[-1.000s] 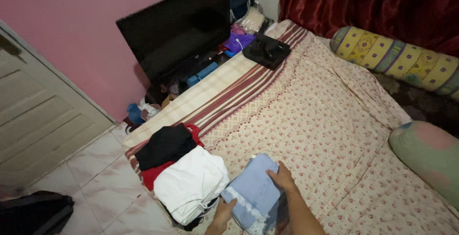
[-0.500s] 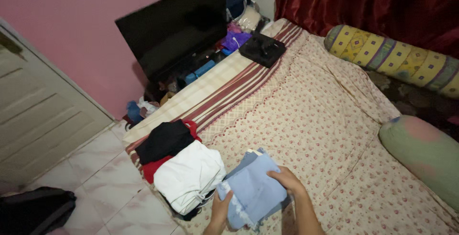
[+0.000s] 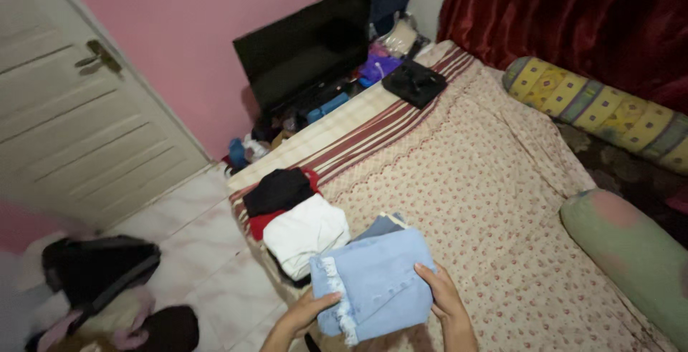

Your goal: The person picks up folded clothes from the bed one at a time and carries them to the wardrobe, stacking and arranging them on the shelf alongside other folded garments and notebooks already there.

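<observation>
Beside white stack [image 3: 304, 234], denim [image 3: 376, 284].

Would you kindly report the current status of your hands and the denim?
Left hand and right hand grip folded light-blue denim. White folded garment lies just beside it.

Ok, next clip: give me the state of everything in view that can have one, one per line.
Light blue denim garment: folded, held at both sides over the bed.
Left hand: gripping the garment's frayed edge.
Right hand: gripping its right side.
White garment: folded, on a pile.
Black garment: folded, on top of something red.
Television: screen dark.
Door: shut.
Black bag: on the floor tiles, slumped.
</observation>
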{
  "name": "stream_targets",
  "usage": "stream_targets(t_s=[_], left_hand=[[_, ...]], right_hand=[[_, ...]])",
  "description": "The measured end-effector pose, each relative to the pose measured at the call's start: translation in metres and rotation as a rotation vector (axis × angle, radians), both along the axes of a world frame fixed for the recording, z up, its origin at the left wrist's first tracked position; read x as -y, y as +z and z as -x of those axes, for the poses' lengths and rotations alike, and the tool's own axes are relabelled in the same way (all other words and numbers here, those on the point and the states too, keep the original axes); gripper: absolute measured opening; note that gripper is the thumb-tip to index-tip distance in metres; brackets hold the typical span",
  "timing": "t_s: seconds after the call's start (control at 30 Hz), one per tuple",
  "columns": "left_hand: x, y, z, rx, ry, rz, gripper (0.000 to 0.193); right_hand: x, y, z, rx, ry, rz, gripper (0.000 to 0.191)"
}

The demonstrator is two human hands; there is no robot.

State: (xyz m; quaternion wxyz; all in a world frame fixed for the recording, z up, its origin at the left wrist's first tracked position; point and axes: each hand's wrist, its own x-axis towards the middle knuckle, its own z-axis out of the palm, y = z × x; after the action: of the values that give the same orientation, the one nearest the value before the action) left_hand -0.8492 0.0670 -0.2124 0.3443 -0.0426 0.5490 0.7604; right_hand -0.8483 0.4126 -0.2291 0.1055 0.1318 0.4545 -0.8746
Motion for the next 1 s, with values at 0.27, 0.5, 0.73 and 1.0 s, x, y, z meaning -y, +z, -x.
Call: stream_targets(t_s=[0.27,0.5,0.73,1.0], left_hand=[[0.045,0.024,-0.052,-0.153,0.407,0.149,0.052],[0.108,0.062,-0.102,-0.307,0.683,0.167,0.044],[0.163,0.090,-0.166,-0.207,0.882,-0.030,0.057],[0.202,0.100,-0.295,0.056,1.059,-0.071,0.075]], right_hand=[[0.054,0.026,-0.015,-0.022,0.119,-0.018,0.054],[0.110,0.041,-0.013,-0.088,0.565,0.044,0.070],[0.203,0.063,-0.011,-0.048,0.662,0.003,0.066],[0.302,0.082,-0.049,0.027,0.833,-0.075,0.065]])
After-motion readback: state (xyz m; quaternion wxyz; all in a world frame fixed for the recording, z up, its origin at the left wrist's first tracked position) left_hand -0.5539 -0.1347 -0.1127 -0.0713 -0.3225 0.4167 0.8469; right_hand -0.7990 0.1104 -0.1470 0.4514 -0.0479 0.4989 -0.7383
